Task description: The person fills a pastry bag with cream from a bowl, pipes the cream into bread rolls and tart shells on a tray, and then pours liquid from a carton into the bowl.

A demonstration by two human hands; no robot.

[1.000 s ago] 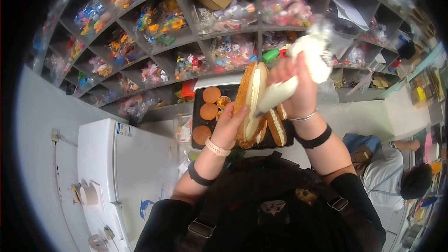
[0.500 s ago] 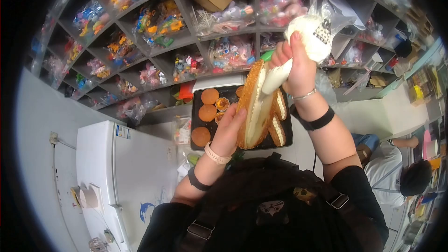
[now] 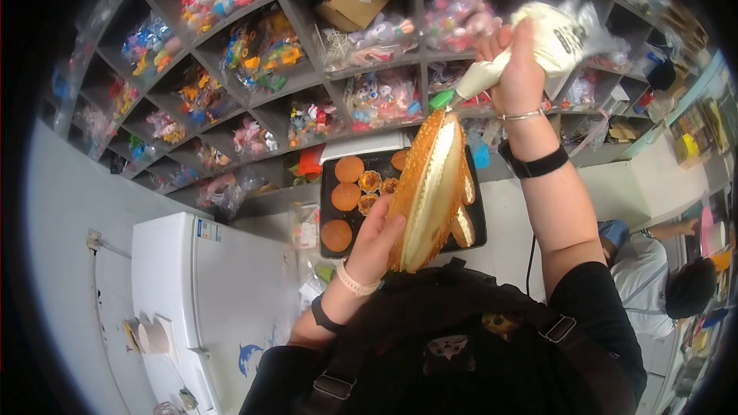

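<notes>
A long split bread roll (image 3: 430, 192) with a crumb-coated crust stands tilted in my left hand (image 3: 377, 240), whose fingers wrap its left side. A line of white cream (image 3: 437, 161) runs along the inside of the cut. My right hand (image 3: 519, 69) squeezes a piping bag (image 3: 550, 34) full of pale cream, with dark print on it. The bag's tip is at the far upper end of the roll. Behind the roll a black baking tray (image 3: 342, 242) holds round buns (image 3: 345, 197), egg tarts (image 3: 369, 180) and cream-filled bread pieces (image 3: 463, 227).
Shelf cubbies (image 3: 419, 19) filled with bagged plush toys curve along the back. A white refrigerator (image 3: 223, 284) stands at left. Another person (image 3: 646, 277) is at the right, near a cluttered shelf.
My right hand has moved up and to the right with the piping bag, from along the cut to the roll's far end. The cream line now shows more fully, and the roll sits slightly lower.
</notes>
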